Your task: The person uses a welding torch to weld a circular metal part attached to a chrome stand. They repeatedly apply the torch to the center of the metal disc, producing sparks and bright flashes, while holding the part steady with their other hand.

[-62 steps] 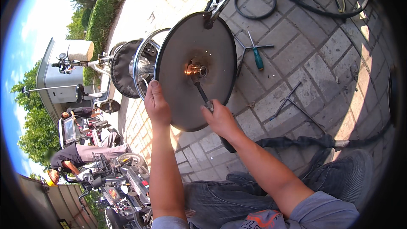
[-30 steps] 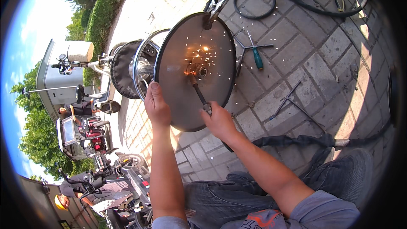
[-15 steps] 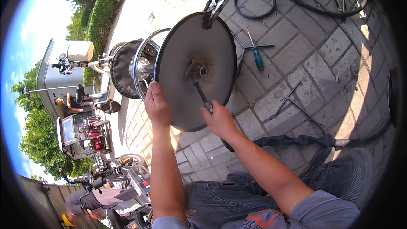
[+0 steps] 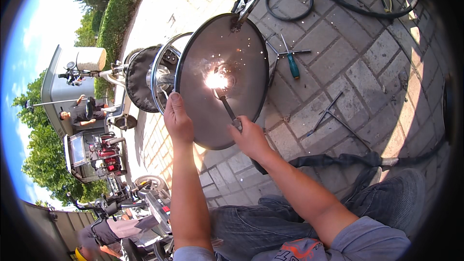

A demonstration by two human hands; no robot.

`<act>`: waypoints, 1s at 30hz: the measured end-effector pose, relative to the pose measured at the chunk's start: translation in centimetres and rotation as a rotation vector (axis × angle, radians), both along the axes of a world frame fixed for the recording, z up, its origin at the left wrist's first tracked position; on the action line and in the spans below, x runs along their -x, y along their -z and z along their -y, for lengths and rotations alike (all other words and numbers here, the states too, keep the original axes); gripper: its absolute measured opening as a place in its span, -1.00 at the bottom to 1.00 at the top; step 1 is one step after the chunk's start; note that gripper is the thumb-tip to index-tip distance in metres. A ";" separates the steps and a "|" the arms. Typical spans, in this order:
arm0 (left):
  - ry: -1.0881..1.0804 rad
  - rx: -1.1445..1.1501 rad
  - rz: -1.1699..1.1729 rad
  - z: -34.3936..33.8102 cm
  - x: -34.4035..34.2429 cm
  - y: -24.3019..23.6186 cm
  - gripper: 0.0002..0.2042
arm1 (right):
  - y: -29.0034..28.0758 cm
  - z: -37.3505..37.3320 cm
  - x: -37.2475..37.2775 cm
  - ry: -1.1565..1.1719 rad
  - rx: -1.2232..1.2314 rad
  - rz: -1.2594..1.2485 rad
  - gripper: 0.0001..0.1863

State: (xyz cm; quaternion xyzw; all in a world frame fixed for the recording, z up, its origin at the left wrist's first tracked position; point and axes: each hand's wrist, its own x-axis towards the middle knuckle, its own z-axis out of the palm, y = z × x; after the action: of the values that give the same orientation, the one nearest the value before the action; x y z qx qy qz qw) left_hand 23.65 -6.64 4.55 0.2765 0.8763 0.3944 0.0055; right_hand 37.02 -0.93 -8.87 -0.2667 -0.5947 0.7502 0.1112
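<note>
A large round dark metal disc (image 4: 241,111) with a black rim stands on edge before me, seemingly the base of a stool lying on its side. My left hand (image 4: 179,121) grips its lower left rim, thumb on the face. In my right hand (image 4: 249,137) is a welding torch (image 4: 227,106), its tip at the disc's centre. A bright arc (image 4: 216,80) burns there, throwing sparks and hiding part of the central hub. A metal earth clamp (image 4: 249,7) bites the top rim. Behind the disc show a chrome ring (image 4: 155,75) and a black padded seat (image 4: 140,79).
On the paving lie a green-handled screwdriver (image 4: 293,65), a cross-shaped metal tool (image 4: 273,58), another thin rod tool (image 4: 328,111) and pliers (image 4: 386,1). A black cable (image 4: 290,18) loops above; a sleeved cable (image 4: 333,161) runs right. A person (image 4: 79,113) and parked vehicles are at left.
A bright arc with flying sparks has appeared at the disc's centre, where the torch tip meets it. The torch tip has shifted slightly up and left. The person at left has raised an arm.
</note>
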 end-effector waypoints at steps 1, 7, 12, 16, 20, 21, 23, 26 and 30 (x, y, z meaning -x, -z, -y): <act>-0.008 0.012 0.004 0.1 0.1 -0.1 -0.51 | -0.1 0.3 -0.3 -0.013 0.017 0.000 -0.57; 0.014 -0.045 0.011 -0.6 -0.5 -0.2 -0.49 | 0.1 1.0 -0.7 0.018 0.040 -0.019 -0.58; -0.002 -0.025 -0.006 -0.6 -0.7 -0.2 -0.49 | 0.4 0.8 -0.1 0.039 -0.012 -0.026 -0.58; 0.010 -0.011 0.004 -0.7 -0.6 -0.1 -0.49 | 0.8 0.5 0.4 0.066 -0.003 -0.044 -0.58; -0.009 0.000 -0.006 -0.4 -0.3 0.1 -0.49 | 0.2 -0.3 0.3 0.027 0.035 -0.028 -0.57; -0.013 0.004 -0.015 -0.3 -0.2 0.2 -0.49 | 0.2 -0.3 0.3 0.020 0.038 -0.021 -0.58; -0.015 0.001 -0.010 -0.4 -0.1 0.2 -0.49 | 0.2 -0.5 0.4 0.010 0.045 -0.008 -0.58; -0.016 -0.003 0.015 -0.3 0.1 0.3 -0.49 | 0.1 -0.9 0.4 0.000 0.077 -0.007 -0.60; -0.016 -0.008 0.038 -0.2 0.1 0.5 -0.50 | 0.5 -0.2 0.2 0.012 0.042 -0.028 -0.61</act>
State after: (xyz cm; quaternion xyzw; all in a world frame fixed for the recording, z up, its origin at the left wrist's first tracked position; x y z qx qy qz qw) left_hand 23.59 -6.43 4.08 0.2619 0.8766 0.4032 0.0181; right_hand 36.79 -0.72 -9.40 -0.2620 -0.5756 0.7655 0.1185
